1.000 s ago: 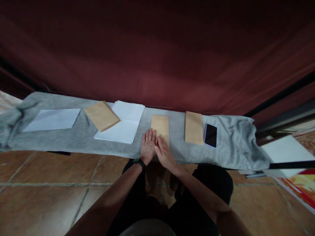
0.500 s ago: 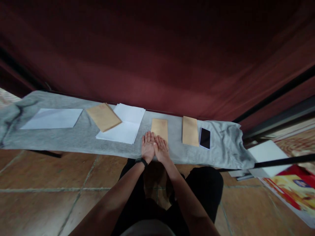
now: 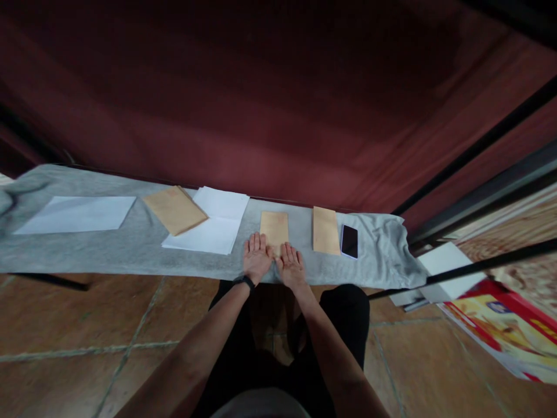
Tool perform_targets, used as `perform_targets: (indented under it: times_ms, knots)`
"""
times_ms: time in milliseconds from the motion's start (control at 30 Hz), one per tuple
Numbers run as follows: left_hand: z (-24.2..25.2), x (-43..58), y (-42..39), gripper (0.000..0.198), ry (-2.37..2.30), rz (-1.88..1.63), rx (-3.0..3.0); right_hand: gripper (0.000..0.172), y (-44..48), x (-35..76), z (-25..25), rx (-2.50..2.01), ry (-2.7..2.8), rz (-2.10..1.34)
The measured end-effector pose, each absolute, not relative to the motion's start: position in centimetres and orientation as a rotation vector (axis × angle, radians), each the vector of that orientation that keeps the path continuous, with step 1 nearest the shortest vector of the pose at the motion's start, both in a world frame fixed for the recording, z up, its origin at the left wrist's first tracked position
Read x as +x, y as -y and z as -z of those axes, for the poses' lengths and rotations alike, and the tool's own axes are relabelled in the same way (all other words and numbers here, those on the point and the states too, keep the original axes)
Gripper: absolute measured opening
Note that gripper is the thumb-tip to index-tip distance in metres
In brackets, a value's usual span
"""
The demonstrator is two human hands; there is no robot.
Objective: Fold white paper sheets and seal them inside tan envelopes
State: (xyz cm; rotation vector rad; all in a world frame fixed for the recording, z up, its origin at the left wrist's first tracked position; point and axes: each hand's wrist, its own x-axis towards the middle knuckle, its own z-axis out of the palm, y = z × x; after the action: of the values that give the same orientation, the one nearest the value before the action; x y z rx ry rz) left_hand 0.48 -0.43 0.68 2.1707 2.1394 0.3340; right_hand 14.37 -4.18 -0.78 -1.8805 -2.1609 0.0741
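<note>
I have the left hand (image 3: 257, 256) laid flat, fingers straight, at the near left corner of a brown envelope (image 3: 274, 225); the right hand (image 3: 292, 267), equally flat, is at the near right corner. This envelope lies on the cloth-covered counter (image 3: 108, 255). To its right I see another envelope (image 3: 325, 231), then a phone (image 3: 349, 241); to its left, white sheets (image 3: 224, 223) lie partly under a brown stack (image 3: 176, 210).

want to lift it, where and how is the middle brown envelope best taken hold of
Probably the far part of its right edge, from the right: the middle brown envelope lies flat, that stretch uncovered, while the left grip and right grip overlap its near corners.
</note>
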Motion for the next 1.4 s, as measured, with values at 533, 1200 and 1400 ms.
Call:
perform_targets:
  times_ms: [533, 1200, 1400]
  knots:
    - [-1.0, -1.3, 1.1, 0.074, -2.009, -0.257, 2.278, 0.062, 4.6, 14.5, 0.7, -1.951, 2.024, -0.063]
    - [-0.3, -1.5, 0.9, 0.062, -1.979, -0.232, 2.279, 0.056, -3.0, 11.2, -0.9, -1.762, 2.289, -0.404]
    - [-0.5, -1.5, 1.0, 0.067, -1.986, -0.276, 2.243, 0.060, -4.0, 12.8, -0.2, -1.868, 2.204, -0.268]
